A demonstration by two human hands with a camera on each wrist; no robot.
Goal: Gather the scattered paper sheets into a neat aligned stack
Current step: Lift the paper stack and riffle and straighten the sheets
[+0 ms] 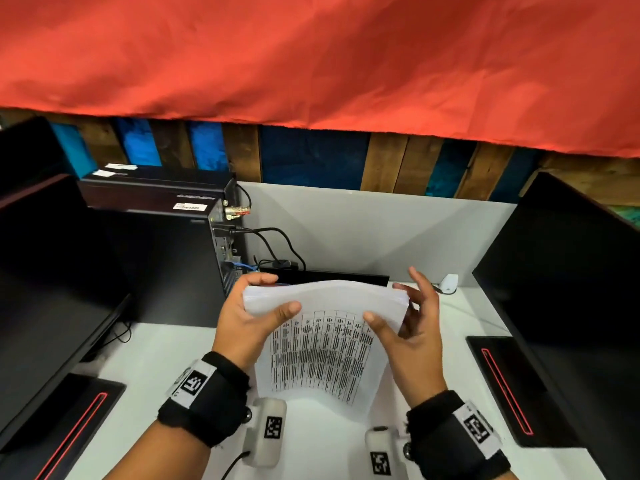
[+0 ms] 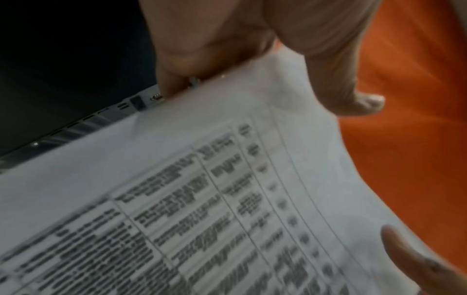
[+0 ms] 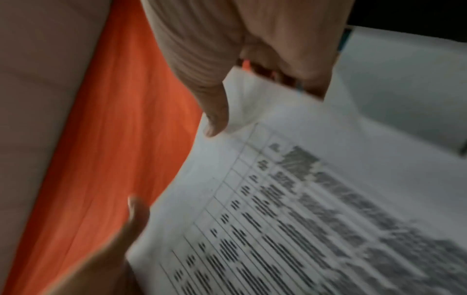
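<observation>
A stack of printed paper sheets [image 1: 322, 355] [image 2: 227, 179] [image 3: 303, 199], with a table of dark text on the front sheet, is held up above the white desk [image 1: 156, 358]. It bends slightly, and its lower edge is near the desk. My left hand [image 1: 273, 296] [image 2: 265, 83] grips the top left corner, thumb on the front and fingers behind. My right hand [image 1: 391, 310] [image 3: 257, 99] pinches the top right corner, thumb on the front; its index finger sticks up loosely. The top edges of the sheets look roughly level.
Dark monitors stand at the left [image 1: 52, 289] and right [image 1: 571, 289], their bases [image 1: 502, 386] on the desk. A black computer tower [image 1: 166, 216] with cables [image 1: 270, 244] sits at the back left. A small white object [image 1: 450, 282] lies at the back right. Red cloth [image 1: 311, 64] hangs above.
</observation>
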